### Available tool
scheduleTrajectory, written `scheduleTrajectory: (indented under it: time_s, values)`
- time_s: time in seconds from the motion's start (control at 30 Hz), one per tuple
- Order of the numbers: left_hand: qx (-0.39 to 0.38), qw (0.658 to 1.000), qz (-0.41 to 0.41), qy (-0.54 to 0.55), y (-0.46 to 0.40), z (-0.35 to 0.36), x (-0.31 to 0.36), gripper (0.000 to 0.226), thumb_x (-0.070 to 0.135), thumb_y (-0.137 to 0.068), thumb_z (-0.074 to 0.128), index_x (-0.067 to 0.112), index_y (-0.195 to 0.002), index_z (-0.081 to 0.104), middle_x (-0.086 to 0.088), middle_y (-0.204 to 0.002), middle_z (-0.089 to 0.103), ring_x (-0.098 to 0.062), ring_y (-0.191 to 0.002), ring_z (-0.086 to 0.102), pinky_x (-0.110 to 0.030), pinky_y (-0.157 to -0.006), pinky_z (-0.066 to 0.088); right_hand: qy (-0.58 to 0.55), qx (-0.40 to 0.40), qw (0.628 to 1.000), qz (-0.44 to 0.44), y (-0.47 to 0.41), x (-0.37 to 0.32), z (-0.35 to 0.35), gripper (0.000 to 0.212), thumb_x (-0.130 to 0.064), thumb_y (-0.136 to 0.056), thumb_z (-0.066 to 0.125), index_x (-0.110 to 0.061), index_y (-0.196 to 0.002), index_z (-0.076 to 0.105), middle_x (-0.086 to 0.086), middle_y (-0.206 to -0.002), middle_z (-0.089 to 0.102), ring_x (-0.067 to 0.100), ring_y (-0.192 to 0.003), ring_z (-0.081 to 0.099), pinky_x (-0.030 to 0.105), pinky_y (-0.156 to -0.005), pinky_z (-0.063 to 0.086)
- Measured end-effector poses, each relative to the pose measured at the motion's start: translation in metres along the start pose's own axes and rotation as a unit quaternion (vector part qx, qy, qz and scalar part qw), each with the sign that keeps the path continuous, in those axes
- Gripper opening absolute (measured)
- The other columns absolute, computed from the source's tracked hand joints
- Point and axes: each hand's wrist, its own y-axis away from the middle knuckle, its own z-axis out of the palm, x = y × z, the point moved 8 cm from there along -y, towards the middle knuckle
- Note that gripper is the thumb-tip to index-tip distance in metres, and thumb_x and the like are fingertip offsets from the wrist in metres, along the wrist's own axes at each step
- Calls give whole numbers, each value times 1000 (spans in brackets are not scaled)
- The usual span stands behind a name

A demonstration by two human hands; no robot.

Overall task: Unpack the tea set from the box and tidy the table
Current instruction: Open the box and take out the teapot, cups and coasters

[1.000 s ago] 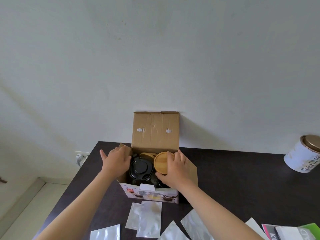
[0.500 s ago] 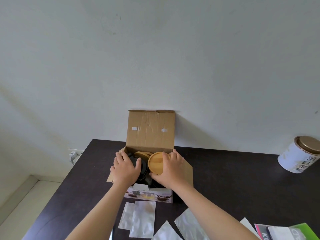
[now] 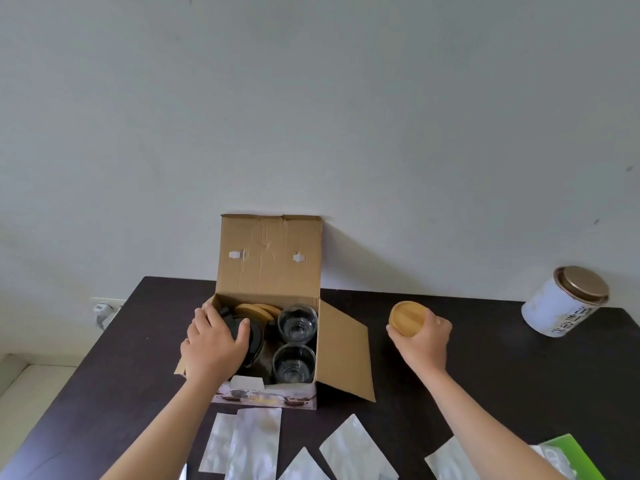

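1. Set the round bamboo coaster (image 3: 406, 318) flat on the dark wooden table (image 3: 485, 358), well right of the open cardboard box (image 3: 270, 258), so space is left for the other pieces.
2. Your right hand (image 3: 423, 341) grips that coaster from below, fingers curled round its edge, over the table just right of the box flap.
3. Your left hand (image 3: 215, 344) curls over the black-lidded glass teapot (image 3: 254, 336) inside the box; lift it straight up, clear of the two clear glass cups (image 3: 296, 344) beside it.
4. More bamboo coasters (image 3: 254, 310) remain at the back of the box.
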Motion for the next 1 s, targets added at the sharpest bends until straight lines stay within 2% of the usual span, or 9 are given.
scheduleTrajectory:
  time_s: [0.1,0.23,0.5,0.67,0.73,0.83,0.9,0.97,1.0]
  values:
    - [2,1000,-2,-1,-1,0,0,83,61,-91,29,7,-149,8,-18,-155,19,-38,-139,26,-52,-107,32,60,-9,998,28,-14,39,0,82,-43,-67,82,-14,-132,41,11,-134,30,30,-121,43,41,-85,50]
    - [2,1000,-7,-1,-1,1,1,83,60,-91,31,6,-149,8,-18,-155,19,-38,-139,26,-53,-107,32,104,-2,995,9,-30,55,10,86,-46,-68,81,-13,-135,38,12,-137,31,31,-128,34,46,-89,49]
    - [8,1000,-10,-2,-2,1,1,82,60,-90,34,7,-149,10,-18,-153,23,-38,-137,29,-53,-104,35,66,14,997,30,-65,40,32,95,-38,-69,83,-5,-140,29,17,-151,24,35,-139,24,50,-105,39]
    - [10,1000,-8,-1,-1,2,1,82,60,-90,33,8,-149,10,-17,-153,24,-37,-137,31,-52,-104,36,40,0,999,29,-83,37,34,99,-36,-61,89,-7,-136,30,15,-144,34,34,-134,33,49,-106,39]
    - [12,1000,-6,0,-1,1,2,82,60,-90,33,8,-149,10,-17,-153,25,-37,-136,31,-52,-104,36,70,-10,997,25,-85,37,32,109,-42,-59,88,-7,-141,25,17,-147,32,35,-136,32,51,-111,31]
    - [8,1000,-6,3,0,0,3,83,60,-90,33,8,-149,10,-17,-153,24,-37,-137,31,-51,-104,36,157,-37,986,38,-78,35,29,123,-56,-59,83,-11,-148,11,19,-158,9,35,-146,9,56,-115,7]
    - [8,1000,-4,6,0,-1,3,83,61,-90,33,8,-149,9,-17,-153,23,-37,-137,30,-51,-105,35,147,-21,989,12,-67,18,25,114,-60,-64,78,-10,-147,16,20,-158,9,35,-146,8,57,-114,6]
    - [9,1000,-4,9,0,-3,4,82,61,-90,33,9,-149,9,-17,-153,24,-36,-137,30,-51,-105,35,85,6,994,-70,-46,-18,22,91,-54,-74,73,-8,-141,31,18,-152,27,35,-142,22,54,-114,19]
    - [8,1000,-5,11,0,-4,5,82,61,-90,33,9,-149,10,-17,-153,24,-36,-137,30,-51,-105,35,38,4,992,-122,-30,-41,22,78,-48,-79,72,-8,-137,39,15,-145,38,32,-137,32,47,-112,30]
